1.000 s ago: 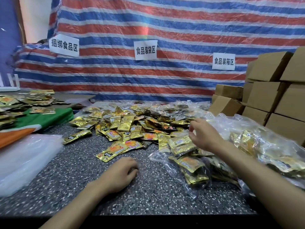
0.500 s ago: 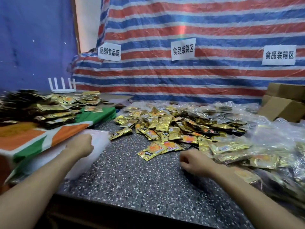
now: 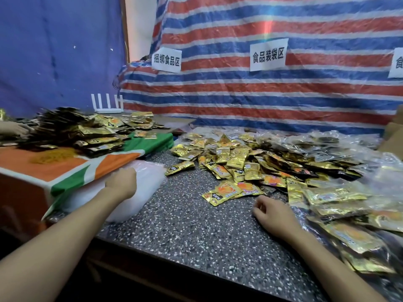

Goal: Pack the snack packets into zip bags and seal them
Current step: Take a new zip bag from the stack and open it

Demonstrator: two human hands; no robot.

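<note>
Loose gold snack packets (image 3: 237,162) lie heaped across the middle of the speckled table (image 3: 185,227). A stack of empty clear zip bags (image 3: 150,182) sits at the left, partly under an orange and green cloth. My left hand (image 3: 122,182) lies on top of that stack, its fingers curled onto the top zip bag; the fingertips are hidden behind the hand. My right hand (image 3: 272,214) rests on the table with loosely curled fingers and holds nothing. Filled zip bags (image 3: 340,205) with gold packets inside pile up just right of it.
The orange and green cloth (image 3: 72,168) covers a raised surface at the left, carrying dark and gold packets (image 3: 76,134) and yellow rubber bands (image 3: 54,156). Another person's hand (image 3: 13,128) shows at the far left. A white router (image 3: 106,105) stands behind. Cardboard boxes (image 3: 393,136) are at the right edge.
The view has swung left. My left hand went from the table's middle to the zip bag stack. My right hand left the filled bags and came down onto the table.
</note>
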